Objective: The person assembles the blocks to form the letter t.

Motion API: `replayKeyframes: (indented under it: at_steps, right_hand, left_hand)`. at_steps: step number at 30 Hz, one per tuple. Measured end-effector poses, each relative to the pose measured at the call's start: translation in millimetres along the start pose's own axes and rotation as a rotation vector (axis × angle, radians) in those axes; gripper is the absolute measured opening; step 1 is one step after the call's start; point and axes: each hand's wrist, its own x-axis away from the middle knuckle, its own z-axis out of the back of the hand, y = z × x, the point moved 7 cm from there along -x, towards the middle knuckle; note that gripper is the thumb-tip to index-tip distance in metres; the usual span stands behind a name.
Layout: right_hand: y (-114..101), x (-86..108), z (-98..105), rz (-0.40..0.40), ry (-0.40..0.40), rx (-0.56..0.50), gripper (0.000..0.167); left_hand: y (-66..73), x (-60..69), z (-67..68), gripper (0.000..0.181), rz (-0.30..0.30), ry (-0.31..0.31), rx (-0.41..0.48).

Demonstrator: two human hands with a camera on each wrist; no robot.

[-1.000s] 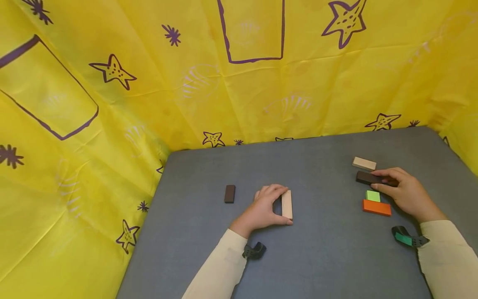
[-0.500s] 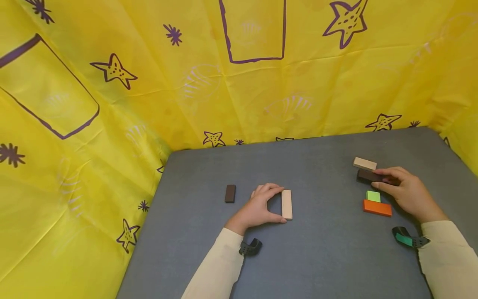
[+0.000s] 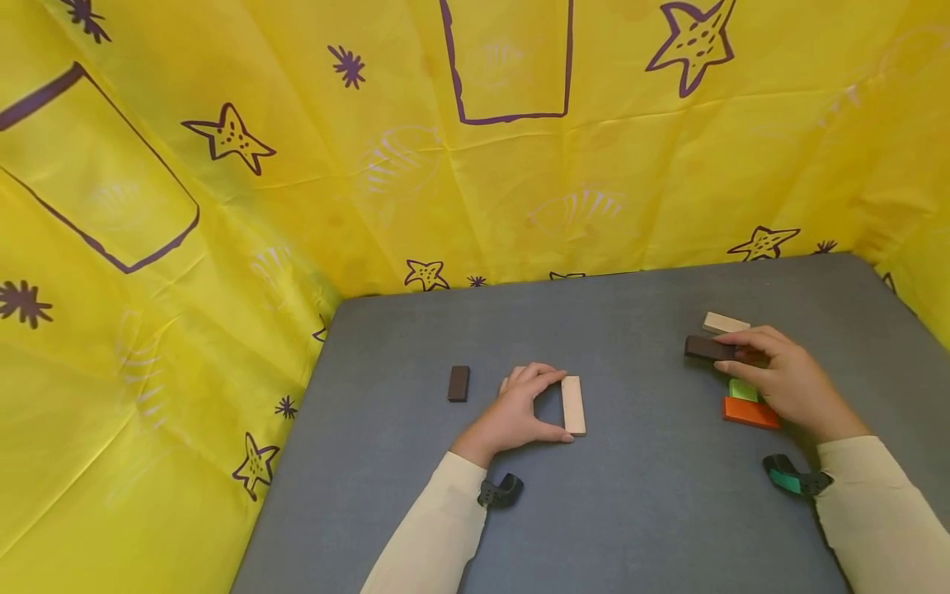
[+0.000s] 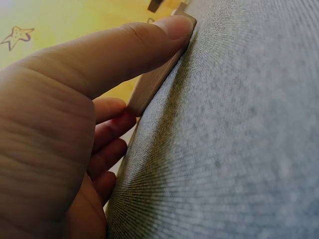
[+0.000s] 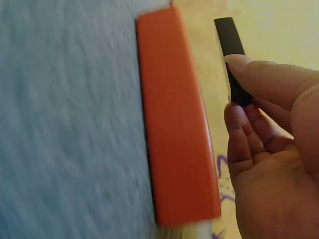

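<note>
I have the left hand (image 3: 512, 412) pinching a pale, flat wood-look block (image 3: 573, 405) by its ends on the gray, fine-ribbed surface (image 3: 631, 511); small matte dark-brown slab (image 3: 458, 384) lies left of that hand. My right hand (image 3: 797, 384) grips a blackish oblong bar (image 3: 705, 347) between thumb and fingers, near a light bar (image 3: 725, 322), smooth orange block (image 3: 750, 412) and partly hidden green block (image 3: 742, 390).
</note>
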Motion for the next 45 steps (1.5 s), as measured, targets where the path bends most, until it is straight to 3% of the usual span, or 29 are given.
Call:
replayKeyframes:
  at_steps: [14, 23, 33, 45]
  right_hand:
    - [-49, -5.9, -39, 0.235, -0.005, -0.023, 0.035]
    - [-68, -10.7, -59, 0.300, -0.019, -0.052, 0.033]
    - [-74, -22.6, -83, 0.264, -0.081, -0.021, 0.028]
    - [-72, -42.5, -106, 0.162, -0.196, -0.003, 0.029]
  left_hand:
    - [0.5, 0.2, -1.0, 0.094, -0.005, 0.017, -0.013]
    - [-0.3, 0.1, -1.4, 0.095, 0.005, 0.005, -0.012]
    - [-0.1, 0.6, -0.1, 0.094, -0.006, 0.006, 0.012]
    - [-2.0, 0.3, 0.6, 0.092, -0.011, 0.014, 0.026]
